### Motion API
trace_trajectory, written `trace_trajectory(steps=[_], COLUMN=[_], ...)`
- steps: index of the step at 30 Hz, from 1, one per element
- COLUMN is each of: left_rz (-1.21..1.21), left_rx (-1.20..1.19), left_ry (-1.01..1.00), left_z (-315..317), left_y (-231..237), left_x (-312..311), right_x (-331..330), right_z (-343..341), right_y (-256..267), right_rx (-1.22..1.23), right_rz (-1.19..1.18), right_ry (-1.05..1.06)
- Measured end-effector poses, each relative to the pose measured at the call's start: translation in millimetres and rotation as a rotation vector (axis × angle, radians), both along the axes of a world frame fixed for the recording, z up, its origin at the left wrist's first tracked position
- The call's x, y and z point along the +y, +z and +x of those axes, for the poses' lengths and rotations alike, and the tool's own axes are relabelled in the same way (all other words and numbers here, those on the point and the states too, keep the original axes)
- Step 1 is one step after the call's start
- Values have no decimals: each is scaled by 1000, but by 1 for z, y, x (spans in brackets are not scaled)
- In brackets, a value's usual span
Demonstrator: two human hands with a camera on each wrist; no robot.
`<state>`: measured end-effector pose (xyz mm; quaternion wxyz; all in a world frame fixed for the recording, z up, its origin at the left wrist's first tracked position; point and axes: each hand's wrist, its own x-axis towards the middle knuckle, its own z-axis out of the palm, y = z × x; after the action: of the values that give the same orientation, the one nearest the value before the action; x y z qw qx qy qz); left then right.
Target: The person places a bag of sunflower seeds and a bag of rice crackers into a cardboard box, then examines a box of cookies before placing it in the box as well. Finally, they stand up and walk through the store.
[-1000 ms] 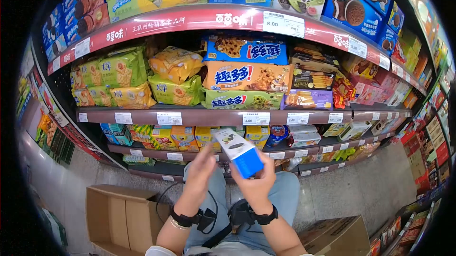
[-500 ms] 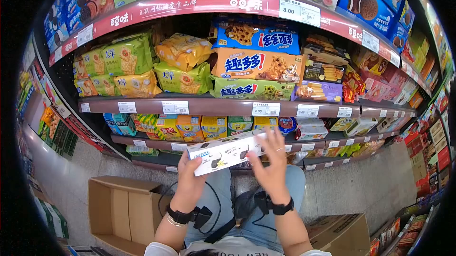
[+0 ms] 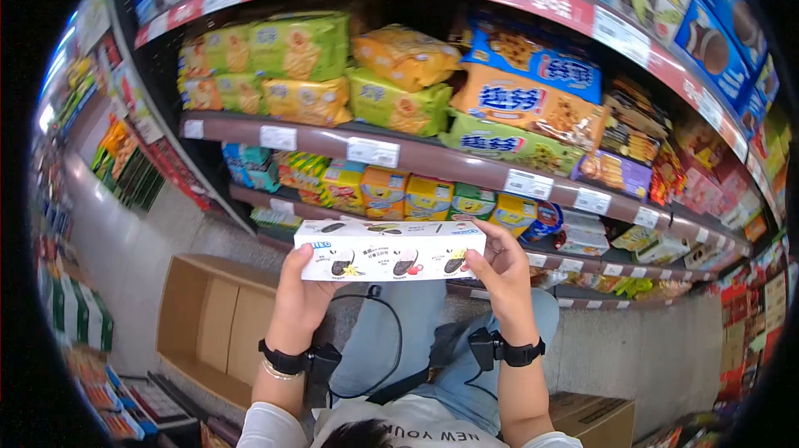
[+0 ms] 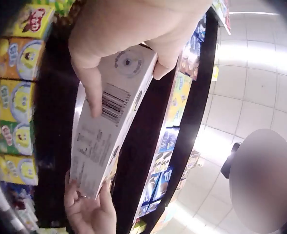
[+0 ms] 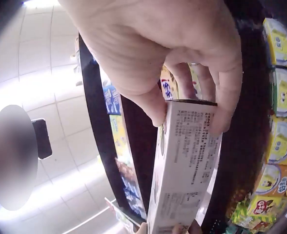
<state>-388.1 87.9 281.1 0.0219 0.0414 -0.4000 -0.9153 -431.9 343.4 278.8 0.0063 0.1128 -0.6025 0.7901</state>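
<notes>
One long white biscuit box (image 3: 387, 258), printed side facing the person, is sitting nearly level between two hands, in front of the lower shelves and above the knees. Left hand (image 3: 301, 292): its fingers are curling round one end, thumb pressing near the corner of the printed side. Right hand (image 3: 506, 280): its fingers are bending round the opposite end, thumb resting on the same side; both hands are closing only as far as the box's thickness. Shelf stock: green and yellow packets (image 3: 310, 103) are lying behind, well apart from the box. Floor: one open carton (image 3: 193, 315) is standing beside the legs. Handling notes, by judgement: holding at the ends is leaving the print mostly uncovered, which is suiting a look-over; light, even pressure should be sparing the card from denting, and both thumbs should be easing together for any turning.
</notes>
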Motion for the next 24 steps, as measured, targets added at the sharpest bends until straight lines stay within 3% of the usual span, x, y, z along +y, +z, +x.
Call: trace_trajectory(steps=[9,10,14,15,18,20,22,24], left_rz=[-144,-157,-260,-374,-1044,-1289,-1197,-1406], left_rx=[89,66,-45,-105,-246,-183,-233,-253], left_ry=[339,406,454,509,514,478,383,389], left_z=[88,112,148,154,171,172,167,160], left_y=[34,33,-4,-19,-55,-74,-85,-118], left_x=[-102,-117,-159,-168,-189,-195,-187,-193], right_x=[-105,-126,-169,-179,-209,-232,-255,-278], right_z=[9,17,25,25,29,29,31,32], right_y=[25,22,2,-10,-23,-41,-60,-80], right_rx=[38,29,40,69,290,465,535,469], right_rz=[-2,15,152,164,458,541,575,542], right_ry=[533,646,752,746,690,684,723,806])
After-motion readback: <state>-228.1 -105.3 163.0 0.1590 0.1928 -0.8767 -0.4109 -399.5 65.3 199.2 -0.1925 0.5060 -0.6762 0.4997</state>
